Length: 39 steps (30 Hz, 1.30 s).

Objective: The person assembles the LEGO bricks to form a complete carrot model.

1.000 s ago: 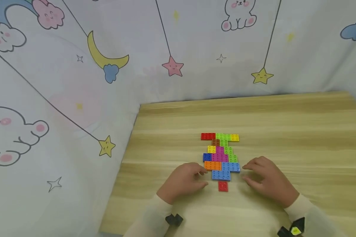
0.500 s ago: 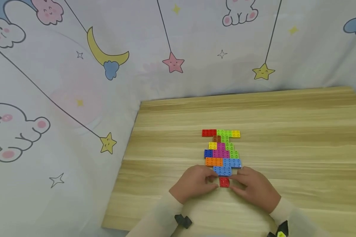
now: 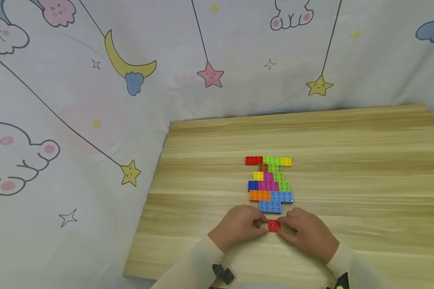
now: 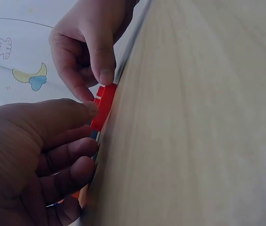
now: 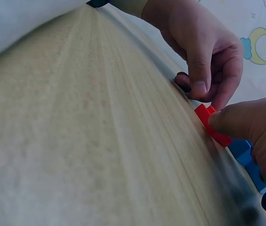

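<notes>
Nearest are the two cream sleeves (image 3: 188, 261), each with a black clip (image 3: 223, 274) by the wrist; the right one bears a yellow patch, cut off by the edge of the head view, so any writing on it cannot be read. The left hand (image 3: 238, 226) and the right hand (image 3: 307, 233) meet from either side at a square red brick (image 3: 273, 225). Each has thumb and forefinger drawn narrow on the brick's side, holding it between them, with the other fingers of the left hand loosely bent. Whether the brick rests on the worktop (image 3: 347, 160) or is slightly raised I cannot tell.

Just beyond it, across a small gap, the lower blue brick (image 3: 270, 207) touches the upper blue brick (image 3: 282, 197), which sits right of an orange brick (image 3: 260, 195). Past these come a dark blue brick (image 3: 253, 185), purple bricks (image 3: 269, 186), green bricks (image 3: 284, 186), a small yellow brick (image 3: 258, 176) and a brown brick (image 3: 263, 167). The far row runs long red, lime, yellow. Lettering on the studs is too small to read.

Behind the worktop hangs a pale cloth (image 3: 246, 44) printed with a moon, stars and bears.
</notes>
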Available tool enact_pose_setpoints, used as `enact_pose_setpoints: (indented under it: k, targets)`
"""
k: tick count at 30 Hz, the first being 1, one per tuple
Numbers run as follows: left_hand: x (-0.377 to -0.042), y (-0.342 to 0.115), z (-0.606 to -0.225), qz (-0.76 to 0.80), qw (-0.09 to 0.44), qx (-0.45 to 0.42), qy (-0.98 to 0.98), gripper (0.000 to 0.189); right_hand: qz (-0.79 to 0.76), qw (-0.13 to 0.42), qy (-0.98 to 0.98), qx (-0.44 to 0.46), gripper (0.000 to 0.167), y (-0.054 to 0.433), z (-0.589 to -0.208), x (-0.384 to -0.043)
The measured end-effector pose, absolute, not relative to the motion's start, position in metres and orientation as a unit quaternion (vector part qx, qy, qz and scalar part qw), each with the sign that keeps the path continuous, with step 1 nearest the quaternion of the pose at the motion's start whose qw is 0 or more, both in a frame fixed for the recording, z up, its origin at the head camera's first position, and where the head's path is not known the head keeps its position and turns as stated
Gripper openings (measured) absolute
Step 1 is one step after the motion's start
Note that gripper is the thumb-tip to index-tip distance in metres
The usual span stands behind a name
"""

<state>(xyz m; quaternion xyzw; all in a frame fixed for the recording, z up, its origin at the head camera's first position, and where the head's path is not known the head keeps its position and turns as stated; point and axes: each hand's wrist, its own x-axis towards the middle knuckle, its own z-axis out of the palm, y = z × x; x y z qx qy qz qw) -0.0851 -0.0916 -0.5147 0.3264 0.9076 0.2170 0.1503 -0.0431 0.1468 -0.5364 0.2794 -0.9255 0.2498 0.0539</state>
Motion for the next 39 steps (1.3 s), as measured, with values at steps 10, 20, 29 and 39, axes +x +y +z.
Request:
enact_pose_setpoints:
  k: [10, 20, 29, 39]
  targets:
    - [-0.089, -0.103, -0.508, 0.277, 0.101, 0.283, 0.913, 0.023, 0.286, 0.086, -0.927, 0.226, 0.032, 0.153, -0.535, -0.046]
    - [-0.106, -0.099, -0.512, 0.258, 0.080, 0.268, 0.925, 0.032, 0.282, 0.041, -0.941, 0.183, 0.038, 0.153, -0.533, -0.063]
    - [-0.109, -0.093, -0.514, 0.238, 0.085, 0.272, 0.929, 0.033, 0.269, 0.021, -0.947, 0.175, 0.040, 0.149, -0.531, -0.067]
    - [-0.105, -0.091, -0.511, 0.242, 0.087, 0.274, 0.927, 0.029, 0.272, 0.024, -0.943, 0.191, 0.036, 0.148, -0.534, -0.068]
